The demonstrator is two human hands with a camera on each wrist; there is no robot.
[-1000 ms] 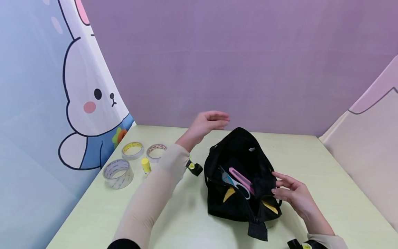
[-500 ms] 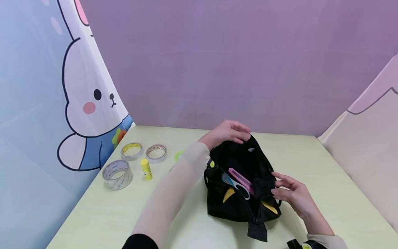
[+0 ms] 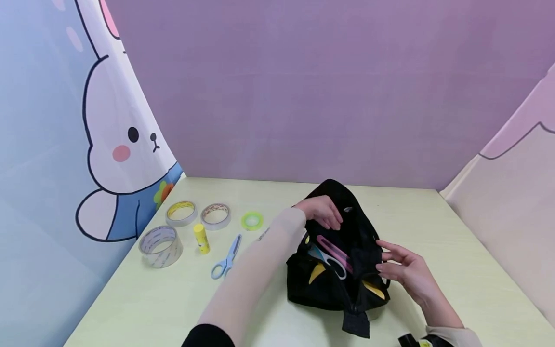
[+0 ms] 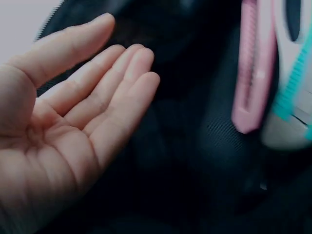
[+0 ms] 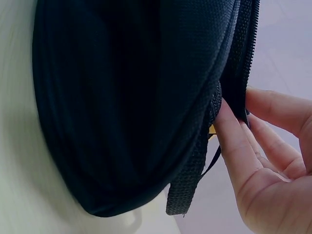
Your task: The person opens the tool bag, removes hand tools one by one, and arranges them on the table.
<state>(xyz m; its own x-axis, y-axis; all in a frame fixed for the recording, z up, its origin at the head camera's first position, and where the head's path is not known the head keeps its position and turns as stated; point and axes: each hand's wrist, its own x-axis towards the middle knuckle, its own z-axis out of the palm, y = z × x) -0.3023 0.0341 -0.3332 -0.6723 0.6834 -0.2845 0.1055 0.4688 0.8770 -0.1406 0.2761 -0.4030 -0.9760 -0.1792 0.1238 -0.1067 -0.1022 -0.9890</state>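
A black zippered bag (image 3: 318, 289) with yellow patches lies on the table, its mouth open. My left hand (image 3: 323, 212) reaches into that mouth, fingers loosely bent and holding nothing. In the left wrist view, the left palm (image 4: 63, 141) shows against the dark lining. A pink utility knife (image 3: 334, 253) and a white-and-teal tool with a looped handle (image 3: 338, 267) lie inside, apart from those fingers. On the bag's right side, my right hand (image 3: 405, 270) pinches the zipped edge. The right wrist view shows the right hand's thumb and fingers (image 5: 278, 146) at the zipper edge (image 5: 251, 53).
On the left of the table are a wide clear tape roll (image 3: 162, 248), two narrower rolls (image 3: 180, 213) (image 3: 215, 217), a small green roll (image 3: 252, 221), a yellow glue stick (image 3: 201, 238) and blue scissors (image 3: 227, 258). A purple backdrop (image 3: 303, 96) rises behind the table.
My left hand has moved right and then down into the bag's mouth. The green roll and blue scissors have come into sight from behind the left arm. The right hand keeps its grip.
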